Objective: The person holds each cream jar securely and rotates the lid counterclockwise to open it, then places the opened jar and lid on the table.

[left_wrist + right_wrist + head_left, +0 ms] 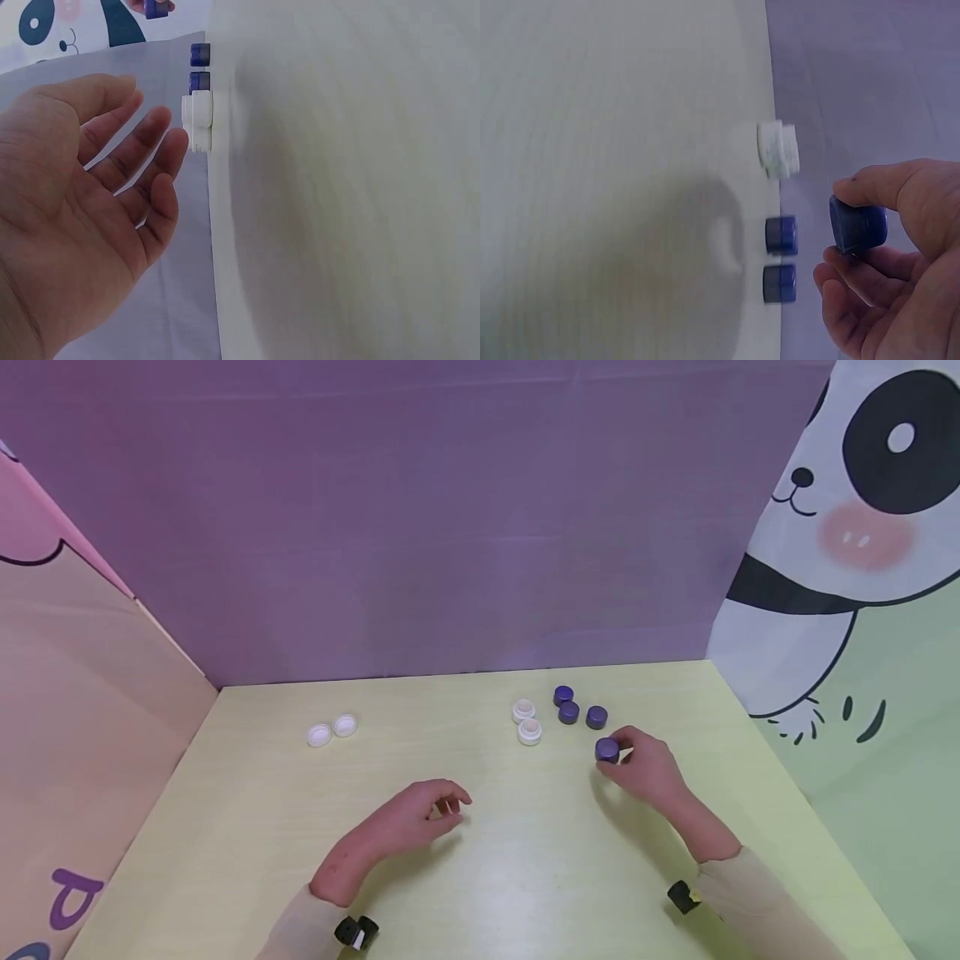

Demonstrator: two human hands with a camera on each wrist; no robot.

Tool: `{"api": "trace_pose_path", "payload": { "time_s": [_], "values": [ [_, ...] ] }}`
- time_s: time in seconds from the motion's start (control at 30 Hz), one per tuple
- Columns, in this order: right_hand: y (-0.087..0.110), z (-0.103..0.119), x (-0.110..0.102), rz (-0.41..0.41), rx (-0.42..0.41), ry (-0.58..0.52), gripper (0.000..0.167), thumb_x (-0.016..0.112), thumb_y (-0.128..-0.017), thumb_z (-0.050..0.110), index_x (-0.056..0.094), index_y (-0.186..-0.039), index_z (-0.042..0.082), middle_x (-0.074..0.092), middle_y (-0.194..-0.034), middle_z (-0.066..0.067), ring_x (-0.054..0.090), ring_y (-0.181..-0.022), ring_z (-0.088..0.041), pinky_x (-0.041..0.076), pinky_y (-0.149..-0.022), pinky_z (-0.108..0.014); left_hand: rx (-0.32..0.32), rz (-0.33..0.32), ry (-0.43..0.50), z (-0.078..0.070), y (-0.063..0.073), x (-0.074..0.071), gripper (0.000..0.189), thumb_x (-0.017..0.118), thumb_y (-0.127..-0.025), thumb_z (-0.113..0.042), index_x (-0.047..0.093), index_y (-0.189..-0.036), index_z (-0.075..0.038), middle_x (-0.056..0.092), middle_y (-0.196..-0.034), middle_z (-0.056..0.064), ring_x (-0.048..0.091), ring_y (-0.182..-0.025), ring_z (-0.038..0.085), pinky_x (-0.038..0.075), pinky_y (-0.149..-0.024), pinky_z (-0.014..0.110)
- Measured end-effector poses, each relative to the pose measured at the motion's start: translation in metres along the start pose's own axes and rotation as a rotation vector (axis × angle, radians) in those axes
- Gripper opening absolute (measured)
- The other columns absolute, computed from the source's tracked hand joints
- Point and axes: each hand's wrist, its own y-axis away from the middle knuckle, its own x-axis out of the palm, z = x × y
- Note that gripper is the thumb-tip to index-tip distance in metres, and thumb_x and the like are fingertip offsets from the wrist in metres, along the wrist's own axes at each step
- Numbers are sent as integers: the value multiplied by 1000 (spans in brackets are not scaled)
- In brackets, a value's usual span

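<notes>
My right hand (pixel 647 767) pinches a small blue jar (pixel 607 750) between thumb and fingers, raised above the table. In the right wrist view, the thumb (pixel 885 184) lies on one side of the jar (pixel 861 226) and fingertips touch the other. Beyond that hand stand several more blue jars (pixel 597 717). Two small white jars (pixel 529 732) with stepped, narrower tops stand beside them, close together. Lower over the table, my left hand (pixel 420 816) holds nothing, its fingers loosely bent. In the left wrist view, that hand (pixel 97 172) appears palm showing, with the white jars (pixel 199 120) beyond its fingertips.
Two white round lids (pixel 332 730) lie at the far left of the pale table (pixel 480 893). A purple cloth wall (pixel 450 527) rises behind the table's back edge. Printed panels stand at both sides, a panda (pixel 862 535) on the right one.
</notes>
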Motion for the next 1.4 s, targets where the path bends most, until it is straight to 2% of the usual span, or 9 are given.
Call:
{"api": "trace_pose_path", "payload": {
  "time_s": [0.23,0.67,1.03,1.17,1.3,1.4],
  "values": [
    [13,27,11,26,-58,-56,36,80,-78,21,63,-105,5,66,-93,-5,56,-75,-18,45,-63,-31,16,-22,7,0,5,2,22,60,-97,-17,64,-118,-11,64,-105,-2,56,-94,13,50,-76,31],
    [30,58,29,67,-136,-124,34,82,-76,16,65,-105,10,64,-91,4,60,-80,-22,47,-67,-32,31,-59,-4,-9,9,3,23,60,-97,-15,64,-120,-11,64,-108,0,57,-94,10,49,-84,40],
    [42,81,39,80,-212,-152,32,84,-74,15,68,-102,14,65,-91,9,60,-79,-19,48,-70,-31,57,-84,-20,-13,9,3,24,62,-96,-15,64,-120,-12,64,-103,-2,57,-92,8,48,-80,33],
    [43,88,43,68,-227,-148,35,85,-73,14,67,-102,13,65,-91,9,59,-78,-18,48,-69,-31,80,-98,-21,-16,8,2,25,62,-96,-13,64,-120,-12,64,-102,-1,58,-91,8,49,-80,35],
    [45,94,48,62,-235,-144,37,87,-71,14,64,-101,13,64,-90,9,60,-78,-20,48,-68,-30,112,-126,-22,-22,9,0,25,63,-95,-11,63,-120,-15,64,-104,3,58,-90,8,48,-79,36],
    [46,97,51,62,-256,-149,37,87,-71,14,63,-98,14,63,-88,10,60,-78,-21,48,-68,-29,143,-151,-25,-26,10,-1,26,63,-94,-10,62,-119,-18,64,-103,2,58,-89,8,49,-78,38]
  ]
}}
